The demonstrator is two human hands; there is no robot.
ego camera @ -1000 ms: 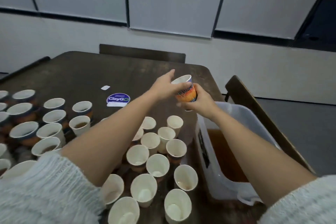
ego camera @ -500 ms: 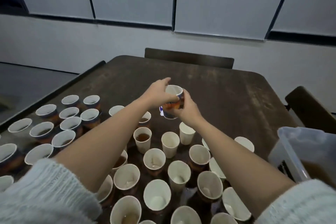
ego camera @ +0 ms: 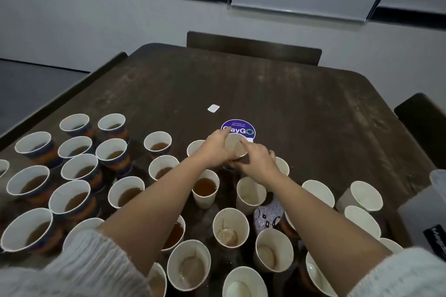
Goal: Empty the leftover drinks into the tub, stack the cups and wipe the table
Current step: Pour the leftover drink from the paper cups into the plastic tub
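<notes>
We hold one empty cup (ego camera: pixel 235 146) upright, mouth up, just short of the round sticker (ego camera: pixel 239 128): left hand (ego camera: pixel 213 149) and right hand (ego camera: pixel 258 159) curl round its sides, equally near.

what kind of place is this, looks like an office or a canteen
Probably a shared canteen or pantry, though that is a guess. A round sticker on the dark wooden table reads like a clean-up reminder, many paper cups of leftover drink cover it, and chairs stand around it.
</notes>
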